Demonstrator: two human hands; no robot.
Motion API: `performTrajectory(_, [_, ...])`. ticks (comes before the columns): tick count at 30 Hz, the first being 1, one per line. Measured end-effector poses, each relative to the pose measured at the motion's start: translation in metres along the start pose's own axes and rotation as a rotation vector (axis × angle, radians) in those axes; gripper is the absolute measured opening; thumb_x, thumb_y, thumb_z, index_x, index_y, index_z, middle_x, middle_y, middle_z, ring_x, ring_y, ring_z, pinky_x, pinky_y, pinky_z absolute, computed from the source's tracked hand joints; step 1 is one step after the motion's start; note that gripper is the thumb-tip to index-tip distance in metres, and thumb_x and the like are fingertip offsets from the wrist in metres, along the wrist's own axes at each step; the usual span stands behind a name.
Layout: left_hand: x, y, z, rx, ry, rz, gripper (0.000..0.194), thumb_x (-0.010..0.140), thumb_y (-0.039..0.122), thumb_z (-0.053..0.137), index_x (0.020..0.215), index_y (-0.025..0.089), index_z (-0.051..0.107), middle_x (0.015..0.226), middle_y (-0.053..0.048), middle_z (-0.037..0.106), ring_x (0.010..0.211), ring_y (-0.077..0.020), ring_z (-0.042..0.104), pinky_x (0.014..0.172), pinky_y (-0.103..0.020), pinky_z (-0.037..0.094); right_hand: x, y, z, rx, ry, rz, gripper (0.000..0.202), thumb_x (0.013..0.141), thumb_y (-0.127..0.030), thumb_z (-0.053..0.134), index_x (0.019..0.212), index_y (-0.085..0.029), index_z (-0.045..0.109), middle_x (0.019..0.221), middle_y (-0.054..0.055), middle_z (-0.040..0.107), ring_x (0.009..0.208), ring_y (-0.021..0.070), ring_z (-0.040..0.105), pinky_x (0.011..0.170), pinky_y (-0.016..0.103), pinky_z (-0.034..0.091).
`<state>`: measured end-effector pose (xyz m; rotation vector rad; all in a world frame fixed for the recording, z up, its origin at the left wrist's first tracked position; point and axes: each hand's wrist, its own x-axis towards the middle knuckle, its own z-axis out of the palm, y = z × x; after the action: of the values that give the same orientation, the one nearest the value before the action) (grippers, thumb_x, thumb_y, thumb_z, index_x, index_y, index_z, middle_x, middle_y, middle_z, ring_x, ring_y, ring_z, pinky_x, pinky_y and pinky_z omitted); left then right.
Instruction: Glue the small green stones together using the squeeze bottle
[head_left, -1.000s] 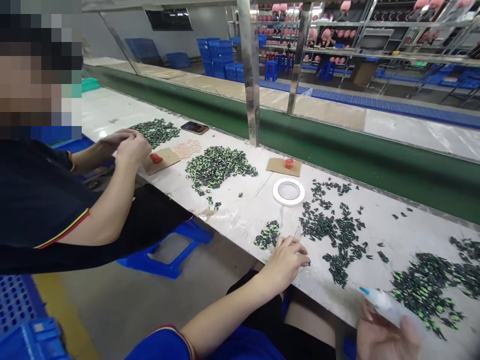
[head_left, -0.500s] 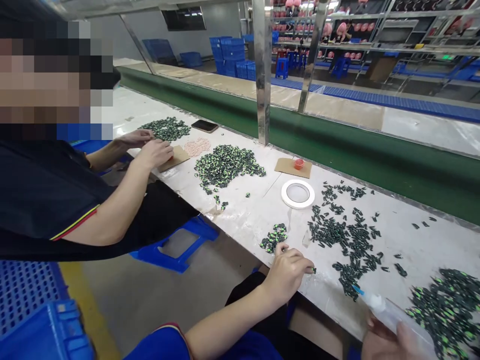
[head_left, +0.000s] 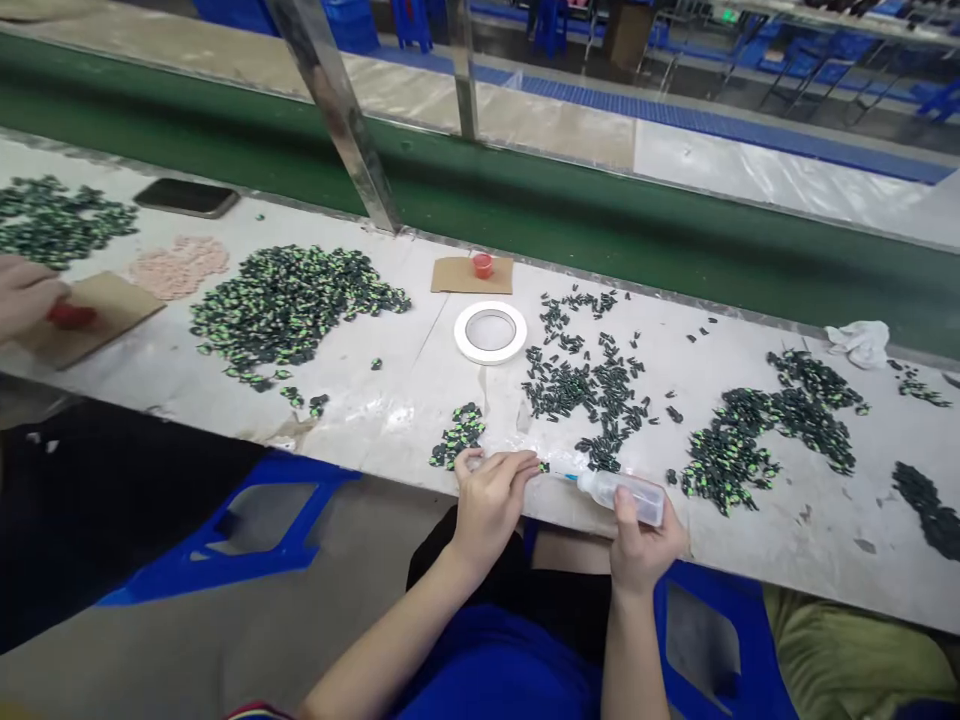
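Observation:
My left hand (head_left: 491, 500) pinches a small black-and-green part (head_left: 544, 467) between its fingertips over the table's front edge. In my right hand (head_left: 645, 545) lies a clear squeeze bottle (head_left: 622, 495) with a blue needle tip, held nearly level. The tip points left and sits close to the small part; whether they touch I cannot tell. Just behind my left hand is a little pile of black-and-green parts (head_left: 459, 432). Loose dark parts (head_left: 585, 385) are scattered behind the bottle.
A white tape roll (head_left: 459, 332) and a red cup (head_left: 482, 265) on cardboard (head_left: 450, 275) stand further back. Bigger piles (head_left: 292, 300) lie left, more parts (head_left: 731, 450) right. A co-worker's hand (head_left: 30, 295) is at far left, near a phone (head_left: 187, 197). A metal post (head_left: 337, 110) rises behind.
My view has swung right and down. The bottle in my right hand has come in toward my left hand, its tip now close to the small part.

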<state>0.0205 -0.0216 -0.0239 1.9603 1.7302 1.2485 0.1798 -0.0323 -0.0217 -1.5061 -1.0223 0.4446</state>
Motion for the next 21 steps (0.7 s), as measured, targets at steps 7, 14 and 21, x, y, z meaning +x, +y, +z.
performTrajectory(7, [0.0006, 0.0036, -0.0007, 0.044, -0.038, -0.067, 0.017, 0.092, 0.017, 0.052, 0.085, 0.024, 0.065, 0.081, 0.003, 0.078, 0.076, -0.0179, 0.072, 0.091, -0.040, 0.030, -0.0009, -0.0008, 0.0050, -0.083, -0.092, -0.030, 0.030, 0.075, -0.045, 0.069, 0.073, -0.015, 0.069, 0.062, 0.003, 0.069, 0.054, 0.0170, 0.062, 0.051, 0.026, 0.050])
performTrajectory(14, [0.0006, 0.0034, -0.0008, 0.063, -0.055, -0.080, 0.019, 0.092, 0.018, 0.051, 0.082, 0.025, 0.065, 0.081, 0.003, 0.078, 0.075, -0.0178, 0.071, 0.093, -0.040, 0.030, 0.0012, -0.0039, 0.0057, -0.124, -0.141, -0.033, 0.031, 0.077, -0.046, 0.068, 0.074, -0.015, 0.069, 0.061, 0.003, 0.067, 0.053, 0.0159, 0.060, 0.052, 0.026, 0.049])
performTrajectory(21, [0.0017, 0.0036, -0.0018, 0.063, -0.065, -0.094, 0.016, 0.090, 0.018, 0.054, 0.080, 0.025, 0.064, 0.079, 0.003, 0.078, 0.076, -0.0188, 0.072, 0.093, -0.042, 0.029, 0.0022, -0.0086, 0.0067, -0.119, -0.139, -0.024, 0.030, 0.078, -0.044, 0.066, 0.067, -0.015, 0.064, 0.054, 0.000, 0.061, 0.048, 0.0131, 0.054, 0.047, 0.023, 0.044])
